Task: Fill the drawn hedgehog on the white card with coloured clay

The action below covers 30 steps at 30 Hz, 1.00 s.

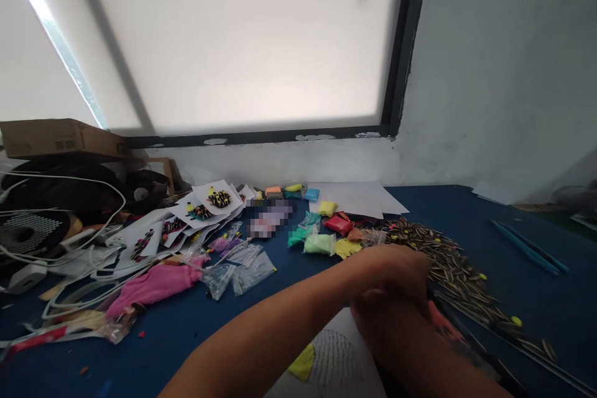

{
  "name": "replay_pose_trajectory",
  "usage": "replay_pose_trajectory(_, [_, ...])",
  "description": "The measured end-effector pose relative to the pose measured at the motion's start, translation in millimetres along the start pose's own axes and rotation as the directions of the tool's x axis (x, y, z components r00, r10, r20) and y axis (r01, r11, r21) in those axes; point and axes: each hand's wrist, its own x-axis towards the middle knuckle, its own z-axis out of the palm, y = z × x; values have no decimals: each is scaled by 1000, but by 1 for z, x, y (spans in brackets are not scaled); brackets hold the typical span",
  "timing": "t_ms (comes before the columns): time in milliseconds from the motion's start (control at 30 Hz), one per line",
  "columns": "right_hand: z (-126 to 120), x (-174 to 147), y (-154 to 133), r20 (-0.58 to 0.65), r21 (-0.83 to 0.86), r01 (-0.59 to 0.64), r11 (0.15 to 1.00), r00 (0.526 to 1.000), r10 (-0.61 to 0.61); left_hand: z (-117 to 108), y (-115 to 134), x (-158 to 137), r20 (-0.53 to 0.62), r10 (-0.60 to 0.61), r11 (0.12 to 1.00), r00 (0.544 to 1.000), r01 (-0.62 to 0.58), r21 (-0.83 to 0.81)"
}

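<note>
1. Nearest, a white sheet (364, 385) lies on the blue tabletop (163, 339) between the two forearms and partly under them. It bears a rounded drawing (333, 354) filled with rows of small marks; a yellow patch (304, 362) sits at the drawing's left edge, partly covered by the left forearm.
2. Just beyond the sheet, the left hand (405, 267) overlaps the right hand (385, 305). The left is bent at the wrist; the fingers of both are largely hidden, so I cannot tell whether either grasps anything.
3. Beside the right forearm, a reddish-orange item (448, 326) shows, partly hidden.
4. To the right of the hands spreads a pile of striped sunflower seeds (448, 267), dotted with small yellow balls (515, 321). Farther right lies a slim blue tool (527, 245), apart from the pile.
5. Beyond the left forearm are clear plastic bags (254, 273), with a pink cloth (158, 286) to their left.
6. Past the hands sit a light green packet (319, 244), a red packet (338, 224) and a blue packet (312, 194), near blank paper (345, 193).
7. At back left, decorated sheets (219, 199) overlap; a cardboard box (65, 137) stands farther left.
</note>
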Motion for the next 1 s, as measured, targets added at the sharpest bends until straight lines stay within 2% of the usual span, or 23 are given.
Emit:
replay_pose_trajectory(67, [-1, 2, -5, 49, -17, 4, 1000, 999, -3, 1, 3, 3, 56, 46, 999, 997, -46, 3])
replay_pose_trajectory(133, [-5, 3, -8, 98, -37, 5, 999, 995, -1, 5, 0, 5, 34, 87, 996, 996, -87, -6])
replay_pose_trajectory(233, [-15, 2, -7, 173, -65, 22, 998, 985, -10, 8, -17, 0, -130, 138, 984, 982, -150, -93])
replay_pose_trajectory(300, [-24, 1, -7, 215, -80, 39, 996, 976, -21, 5, -35, -9, -263, 148, 941, 953, -217, -258])
replay_pose_trajectory(333, [-28, 1, -7, 228, -86, 48, 995, 973, -28, 3, -45, -15, -307, 105, 904, 946, -219, -366])
replay_pose_trajectory(367, [-33, 1, -7, 236, -91, 53, 994, 971, -30, 0, -56, -21, -353, -4, 869, 935, -172, -464])
replay_pose_trajectory(400, [-36, 1, -8, 237, -99, 50, 994, 971, -25, -3, -68, -25, -398, -143, 815, 906, -120, -566])
replay_pose_trajectory(500, [-45, 5, -5, 205, -132, 1, 991, 978, 27, -12, -103, -33, -468, -387, 777, 795, 7, -629])
replay_pose_trajectory(567, [-48, 8, -1, 178, -154, -48, 987, 981, 75, -14, -124, -35, -493, -476, 756, 729, 53, -652])
replay_pose_trajectory(733, [-52, 12, 14, 142, -172, -115, 978, 980, 141, -7, -154, -48, -542, -546, 780, 639, 152, -607])
replay_pose_trajectory(800, [-52, 12, 19, 133, -177, -131, 975, 979, 156, 2, -157, -61, -567, -527, 816, 633, 190, -547])
replay_pose_trajectory(867, [-51, 12, 22, 126, -172, -141, 975, 978, 164, 13, -158, -74, -584, -486, 857, 650, 225, -463])
replay_pose_trajectory(933, [-50, 12, 24, 122, -157, -148, 976, 978, 168, 22, -158, -84, -580, -451, 886, 678, 266, -379])
replay_pose_trajectory(1000, [-49, 12, 26, 121, -141, -157, 977, 977, 174, 29, -158, -91, -546, -417, 907, 726, 291, -306])
